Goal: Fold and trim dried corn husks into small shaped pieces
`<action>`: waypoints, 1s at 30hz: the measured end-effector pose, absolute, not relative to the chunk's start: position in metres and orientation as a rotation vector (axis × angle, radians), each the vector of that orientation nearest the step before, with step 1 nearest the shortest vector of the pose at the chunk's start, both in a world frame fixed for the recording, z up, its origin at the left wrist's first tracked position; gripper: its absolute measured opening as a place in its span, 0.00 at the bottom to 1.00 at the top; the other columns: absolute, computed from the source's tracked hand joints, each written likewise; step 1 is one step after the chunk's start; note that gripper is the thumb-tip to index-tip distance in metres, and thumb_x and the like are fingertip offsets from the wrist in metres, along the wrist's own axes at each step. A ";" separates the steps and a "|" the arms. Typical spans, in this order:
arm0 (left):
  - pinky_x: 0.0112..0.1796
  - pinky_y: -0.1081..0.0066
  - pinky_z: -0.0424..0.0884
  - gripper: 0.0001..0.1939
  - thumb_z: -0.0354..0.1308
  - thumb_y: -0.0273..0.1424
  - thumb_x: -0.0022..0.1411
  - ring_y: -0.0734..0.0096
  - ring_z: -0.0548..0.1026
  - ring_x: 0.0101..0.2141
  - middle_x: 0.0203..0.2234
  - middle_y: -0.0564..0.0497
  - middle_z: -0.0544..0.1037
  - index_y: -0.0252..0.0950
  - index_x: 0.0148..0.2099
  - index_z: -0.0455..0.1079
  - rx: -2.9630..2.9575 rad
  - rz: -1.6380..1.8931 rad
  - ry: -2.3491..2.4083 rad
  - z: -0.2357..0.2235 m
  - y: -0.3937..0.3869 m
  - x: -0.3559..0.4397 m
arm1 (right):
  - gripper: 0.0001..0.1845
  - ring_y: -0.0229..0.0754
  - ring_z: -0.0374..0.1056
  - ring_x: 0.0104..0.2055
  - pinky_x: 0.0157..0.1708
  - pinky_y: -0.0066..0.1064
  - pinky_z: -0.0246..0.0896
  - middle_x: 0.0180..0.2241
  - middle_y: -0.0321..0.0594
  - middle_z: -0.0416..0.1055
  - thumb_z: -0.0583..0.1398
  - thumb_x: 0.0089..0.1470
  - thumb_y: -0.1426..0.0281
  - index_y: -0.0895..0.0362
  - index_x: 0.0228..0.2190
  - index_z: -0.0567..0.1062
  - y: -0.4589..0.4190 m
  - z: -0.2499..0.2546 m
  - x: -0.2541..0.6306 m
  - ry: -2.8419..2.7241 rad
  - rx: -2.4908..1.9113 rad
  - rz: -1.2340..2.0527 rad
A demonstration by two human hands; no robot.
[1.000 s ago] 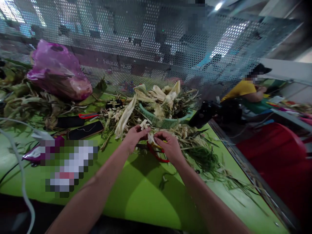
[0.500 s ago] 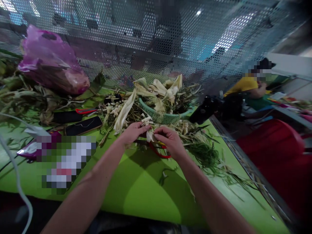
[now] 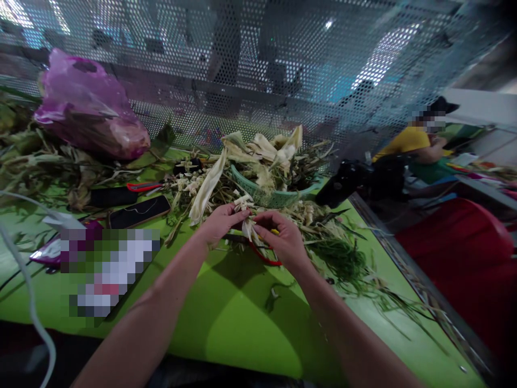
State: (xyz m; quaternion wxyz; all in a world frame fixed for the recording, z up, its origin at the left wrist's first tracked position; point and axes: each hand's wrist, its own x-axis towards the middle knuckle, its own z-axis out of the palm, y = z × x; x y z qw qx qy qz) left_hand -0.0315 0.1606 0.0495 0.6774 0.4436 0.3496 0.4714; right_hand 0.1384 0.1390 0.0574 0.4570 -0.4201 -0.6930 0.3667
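Observation:
Between my two hands is a small piece of pale dried corn husk (image 3: pixel 247 230), folded or bunched. My left hand (image 3: pixel 222 223) pinches its upper end, where a cream-coloured knotted bit (image 3: pixel 243 202) sticks up past the fingers. My right hand (image 3: pixel 279 233) is closed on the husk's right side, thumb against fingertips. Just below, red-handled scissors (image 3: pixel 264 257) lie on the green table (image 3: pixel 242 318), partly covered by my right hand. Behind my hands a green plastic basket (image 3: pixel 278 198) is heaped with dried husks (image 3: pixel 278 151).
A purple plastic bag (image 3: pixel 89 108) stands at the back left among dry leaves. Nearer are a phone (image 3: pixel 139 212) and a red-edged cutter (image 3: pixel 143 186). Green string (image 3: pixel 339 258) lies right of my hands. A perforated metal screen (image 3: pixel 181 70) rises behind; a person in yellow (image 3: pixel 404 143) sits at right.
My right fingers have shifted slightly on the husk, which now hangs a little lower and more drawn out. My left hand keeps its hold. The view has tilted slightly.

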 end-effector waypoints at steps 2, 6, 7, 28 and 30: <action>0.32 0.73 0.68 0.15 0.66 0.37 0.48 0.75 0.72 0.27 0.27 0.51 0.76 0.32 0.35 0.72 1.027 1.036 0.782 0.050 0.160 -0.031 | 0.06 0.39 0.67 0.32 0.35 0.31 0.63 0.29 0.37 0.72 0.62 0.49 0.68 0.56 0.31 0.74 0.139 0.057 0.138 -1.722 -1.066 0.808; 0.31 0.73 0.67 0.16 0.65 0.38 0.48 0.73 0.71 0.28 0.28 0.49 0.77 0.31 0.36 0.73 1.071 1.008 0.767 0.050 0.159 -0.031 | 0.04 0.41 0.68 0.32 0.34 0.33 0.62 0.29 0.38 0.73 0.60 0.51 0.68 0.55 0.30 0.75 0.139 0.057 0.139 -1.803 -1.111 0.635; 0.31 0.74 0.67 0.16 0.66 0.37 0.48 0.73 0.71 0.29 0.29 0.49 0.77 0.32 0.36 0.74 1.088 1.002 0.751 0.050 0.159 -0.031 | 0.05 0.41 0.68 0.32 0.34 0.33 0.62 0.29 0.39 0.73 0.60 0.51 0.68 0.55 0.30 0.75 0.139 0.057 0.140 -1.826 -1.125 0.589; 0.28 0.76 0.64 0.17 0.65 0.39 0.48 0.78 0.67 0.24 0.25 0.50 0.74 0.31 0.36 0.74 1.121 0.960 0.749 0.051 0.156 -0.028 | 0.03 0.44 0.67 0.35 0.36 0.36 0.61 0.31 0.40 0.72 0.59 0.54 0.69 0.54 0.30 0.73 0.138 0.059 0.143 -1.950 -1.118 0.279; 0.29 0.75 0.65 0.17 0.66 0.38 0.47 0.77 0.68 0.25 0.25 0.50 0.74 0.31 0.36 0.75 1.111 0.935 0.727 0.052 0.155 -0.027 | 0.03 0.44 0.67 0.36 0.36 0.36 0.61 0.31 0.40 0.72 0.59 0.54 0.69 0.54 0.29 0.73 0.138 0.058 0.143 -1.944 -1.134 0.290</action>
